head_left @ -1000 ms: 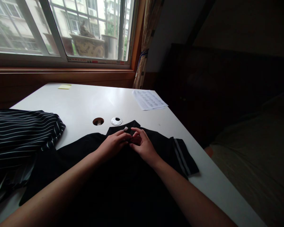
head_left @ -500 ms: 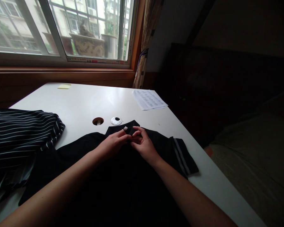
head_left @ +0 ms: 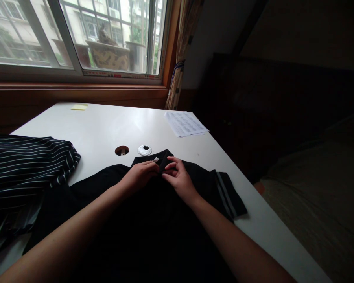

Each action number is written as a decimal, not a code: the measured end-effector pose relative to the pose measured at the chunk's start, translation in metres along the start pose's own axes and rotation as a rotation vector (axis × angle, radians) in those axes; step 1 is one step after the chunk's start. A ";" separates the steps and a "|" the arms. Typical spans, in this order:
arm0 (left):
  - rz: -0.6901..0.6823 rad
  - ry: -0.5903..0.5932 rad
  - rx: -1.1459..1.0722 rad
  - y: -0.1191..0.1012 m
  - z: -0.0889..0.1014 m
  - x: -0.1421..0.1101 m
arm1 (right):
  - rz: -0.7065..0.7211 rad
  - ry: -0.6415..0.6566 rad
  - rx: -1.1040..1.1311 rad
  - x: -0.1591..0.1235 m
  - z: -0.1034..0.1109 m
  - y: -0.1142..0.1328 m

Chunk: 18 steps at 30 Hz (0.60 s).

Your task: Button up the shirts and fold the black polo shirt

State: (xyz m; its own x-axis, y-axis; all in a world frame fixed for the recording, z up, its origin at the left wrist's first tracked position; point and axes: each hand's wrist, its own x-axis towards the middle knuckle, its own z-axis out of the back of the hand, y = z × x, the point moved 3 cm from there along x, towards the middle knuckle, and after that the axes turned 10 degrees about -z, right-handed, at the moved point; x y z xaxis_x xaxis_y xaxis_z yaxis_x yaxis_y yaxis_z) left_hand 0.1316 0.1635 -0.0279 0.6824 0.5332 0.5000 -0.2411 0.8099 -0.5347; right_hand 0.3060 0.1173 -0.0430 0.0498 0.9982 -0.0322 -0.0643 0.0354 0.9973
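Observation:
A black short-sleeved shirt (head_left: 194,177) with a collar lies spread on the white table (head_left: 112,122). Two grey stripes run round its right-hand sleeve. At the neck opening, my left hand (head_left: 141,173) is closed on the left side of the shirt's collar, close to a small white label (head_left: 155,159). My right hand (head_left: 178,179) pinches the collar's right side between thumb and fingers. A small gap with a dark fold of cloth shows between the two hands. The shirt's lower part is too dark to make out.
A black garment with white stripes (head_left: 29,165) is heaped at the left. Printed sheets (head_left: 186,124) lie at the far right corner, a yellow sticky note (head_left: 79,107) at the far left. Beyond the shirt are a cable hole (head_left: 122,150) and its silvery cover (head_left: 144,150).
My hands have drawn slightly apart at the collar, the left one shifting a little leftward. More of the dark collar fold now shows between them. The shirt lies where it was.

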 end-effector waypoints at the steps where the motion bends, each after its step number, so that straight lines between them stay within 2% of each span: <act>1: 0.010 -0.014 -0.013 0.001 0.000 0.000 | 0.005 -0.015 -0.014 0.000 0.000 0.000; 6: 0.122 -0.071 -0.098 0.005 0.006 0.000 | 0.084 -0.063 -0.136 -0.006 -0.004 0.006; 12: 0.204 -0.089 -0.222 0.006 0.012 0.000 | 0.169 -0.024 -0.346 -0.014 -0.009 0.021; 18: 0.192 -0.105 -0.319 0.007 0.011 -0.001 | 0.103 -0.066 -0.330 -0.011 -0.004 0.015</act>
State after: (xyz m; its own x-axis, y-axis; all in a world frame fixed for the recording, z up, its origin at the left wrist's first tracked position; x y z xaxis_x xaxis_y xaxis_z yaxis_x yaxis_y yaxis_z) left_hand 0.1219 0.1711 -0.0249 0.5676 0.7031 0.4283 -0.1195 0.5851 -0.8021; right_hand 0.3008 0.1073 -0.0278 0.0900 0.9925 0.0827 -0.3903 -0.0412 0.9198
